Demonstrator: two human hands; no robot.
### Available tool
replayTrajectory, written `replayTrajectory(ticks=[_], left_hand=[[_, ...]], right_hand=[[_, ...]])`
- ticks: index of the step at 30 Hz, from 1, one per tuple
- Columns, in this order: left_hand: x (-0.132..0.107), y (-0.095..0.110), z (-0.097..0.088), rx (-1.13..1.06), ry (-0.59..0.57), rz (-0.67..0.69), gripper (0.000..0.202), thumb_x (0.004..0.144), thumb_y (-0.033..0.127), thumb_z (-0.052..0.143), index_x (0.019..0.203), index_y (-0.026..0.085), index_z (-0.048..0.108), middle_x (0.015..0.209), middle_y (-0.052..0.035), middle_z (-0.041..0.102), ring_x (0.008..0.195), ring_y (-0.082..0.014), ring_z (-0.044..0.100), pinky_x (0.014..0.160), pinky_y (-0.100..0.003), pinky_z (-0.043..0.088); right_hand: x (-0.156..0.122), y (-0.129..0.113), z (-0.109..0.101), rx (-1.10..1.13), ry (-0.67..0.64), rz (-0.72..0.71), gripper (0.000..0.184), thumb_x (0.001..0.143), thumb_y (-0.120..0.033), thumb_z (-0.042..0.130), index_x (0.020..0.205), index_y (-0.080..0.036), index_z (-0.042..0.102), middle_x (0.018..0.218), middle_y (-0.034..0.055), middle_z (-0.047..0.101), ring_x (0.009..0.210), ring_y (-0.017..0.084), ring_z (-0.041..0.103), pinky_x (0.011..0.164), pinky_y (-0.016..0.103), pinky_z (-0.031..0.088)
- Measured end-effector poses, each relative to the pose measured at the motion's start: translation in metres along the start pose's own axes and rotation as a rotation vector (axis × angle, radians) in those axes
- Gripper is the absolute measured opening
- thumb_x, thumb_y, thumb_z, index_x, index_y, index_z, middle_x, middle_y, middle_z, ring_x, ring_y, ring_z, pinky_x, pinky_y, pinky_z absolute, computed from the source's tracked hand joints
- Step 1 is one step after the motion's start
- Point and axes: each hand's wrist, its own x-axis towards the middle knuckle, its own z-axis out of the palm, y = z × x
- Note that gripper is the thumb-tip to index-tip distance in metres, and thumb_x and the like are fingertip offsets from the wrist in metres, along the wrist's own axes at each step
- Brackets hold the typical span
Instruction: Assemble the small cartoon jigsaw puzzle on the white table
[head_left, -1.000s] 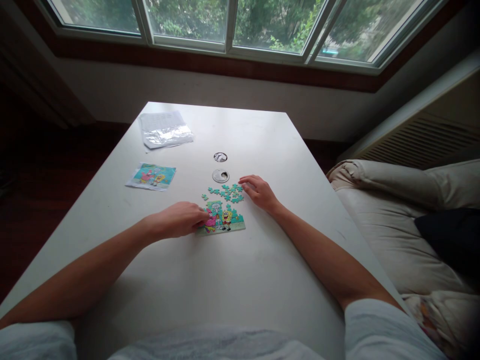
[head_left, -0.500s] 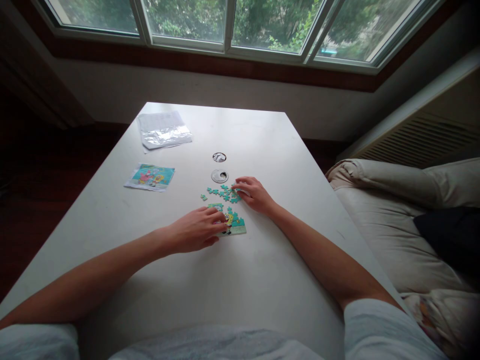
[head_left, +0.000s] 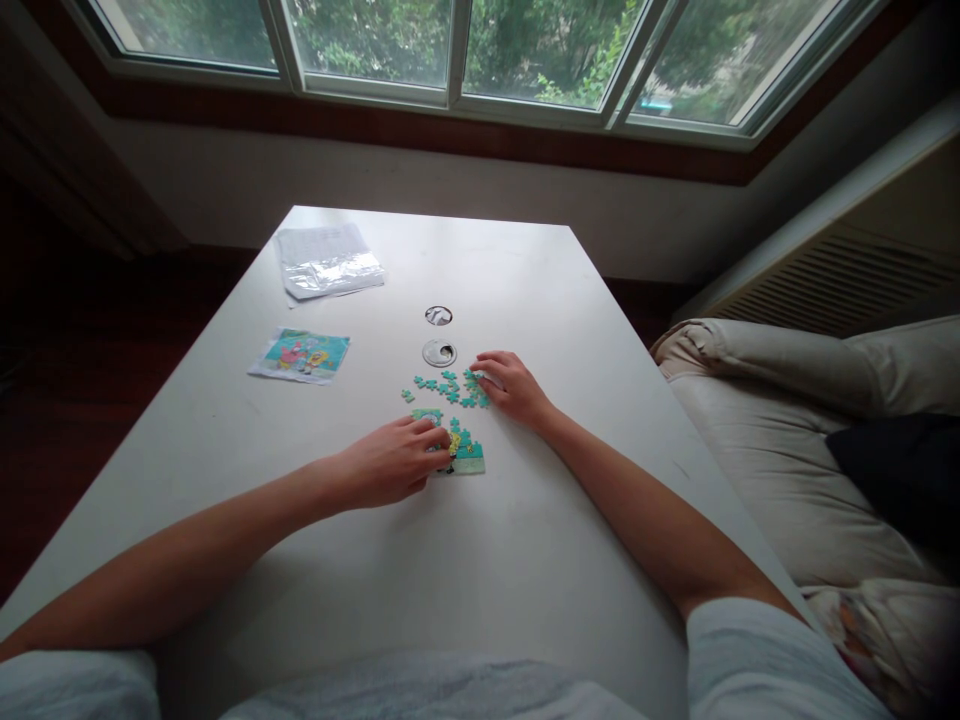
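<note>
My left hand (head_left: 399,458) lies over the left part of a partly joined jigsaw puzzle (head_left: 470,457), fingers stretched across it and hiding much of its cartoon picture. The puzzle's lower right corner and a stepped upper edge show. Beyond it, several loose turquoise puzzle pieces (head_left: 442,386) are scattered on the white table (head_left: 480,580). At the right end of these pieces is my right hand (head_left: 511,387), its fingers apart and touching or just above some of them. Whether a piece is under its fingertips I cannot make out.
A printed picture sheet (head_left: 306,354) with cartoon figures lies to the left. Behind it, a clear plastic sleeve with papers (head_left: 330,262) rests near the far left corner. Two round grommets (head_left: 439,353) are set in the tabletop. A beige sofa (head_left: 757,440) stands along the right.
The puzzle under my left hand has shifted slightly left and turned a little. My right hand has moved slightly right, uncovering more loose pieces.
</note>
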Motion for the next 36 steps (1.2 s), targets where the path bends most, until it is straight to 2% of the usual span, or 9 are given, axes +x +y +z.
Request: replayTrajectory(ticks=[4,8,12,17,21,27,36], left_hand=[[0.0,0.001,0.0,-0.002,0.007,0.002,0.018,0.09,0.015,0.056,0.106,0.021,0.059,0.121,-0.0076,0.061,0.107,-0.0234,0.056,0.094,-0.037,0.042],[0.001,0.0,0.001,-0.008,0.017,0.0,0.018,0.091,0.015,0.055,0.107,0.021,0.06,0.122,-0.0079,0.061,0.109,-0.0236,0.056,0.094,-0.037,0.042],[0.0,0.0,0.001,0.004,0.007,0.006,0.018,0.092,0.016,0.055,0.109,0.021,0.059,0.125,-0.0075,0.062,0.111,-0.0234,0.058,0.096,-0.037,0.042],[-0.008,0.02,0.002,0.099,-0.036,-0.063,0.022,0.091,0.021,0.061,0.113,0.02,0.059,0.133,-0.0115,0.061,0.116,-0.0262,0.059,0.099,-0.04,0.041],[-0.013,0.039,0.004,0.159,-0.063,-0.126,0.034,0.089,0.035,0.067,0.118,0.019,0.059,0.143,-0.0152,0.055,0.117,-0.0303,0.059,0.095,-0.042,0.042],[-0.012,0.039,0.005,0.176,-0.07,-0.116,0.049,0.088,0.039,0.07,0.13,0.02,0.054,0.145,-0.0158,0.053,0.118,-0.0313,0.057,0.094,-0.042,0.041],[-0.013,0.04,-0.01,0.113,-0.148,-0.111,0.031,0.091,0.035,0.066,0.118,0.021,0.058,0.13,-0.0119,0.06,0.116,-0.0278,0.057,0.093,-0.04,0.042]], right_hand=[[0.0,-0.002,-0.001,-0.014,-0.033,0.005,0.026,0.095,-0.031,0.057,0.115,-0.028,0.073,0.13,0.0092,0.064,0.124,0.028,0.055,0.11,0.05,0.043],[0.0,-0.001,-0.001,0.015,0.003,0.033,0.02,0.092,-0.029,0.06,0.105,-0.027,0.074,0.126,0.0082,0.065,0.122,0.027,0.055,0.108,0.05,0.044],[0.0,0.003,-0.001,0.006,0.027,0.064,0.019,0.089,-0.028,0.063,0.105,-0.027,0.073,0.126,0.0083,0.065,0.121,0.028,0.056,0.107,0.05,0.045],[0.0,0.001,0.003,-0.011,0.052,0.104,0.019,0.088,-0.029,0.065,0.105,-0.025,0.073,0.124,0.0087,0.066,0.12,0.028,0.056,0.106,0.049,0.046],[0.002,-0.003,0.007,-0.038,0.075,0.142,0.017,0.087,-0.03,0.067,0.103,-0.025,0.073,0.122,0.0088,0.066,0.119,0.029,0.056,0.106,0.05,0.045],[0.004,-0.003,0.005,-0.059,0.082,0.145,0.009,0.087,-0.026,0.067,0.095,-0.025,0.073,0.117,0.008,0.067,0.114,0.028,0.058,0.104,0.049,0.046],[0.003,0.008,0.002,-0.055,0.051,0.143,0.021,0.089,-0.014,0.061,0.096,-0.027,0.076,0.117,0.0058,0.068,0.114,0.025,0.058,0.103,0.042,0.046]])
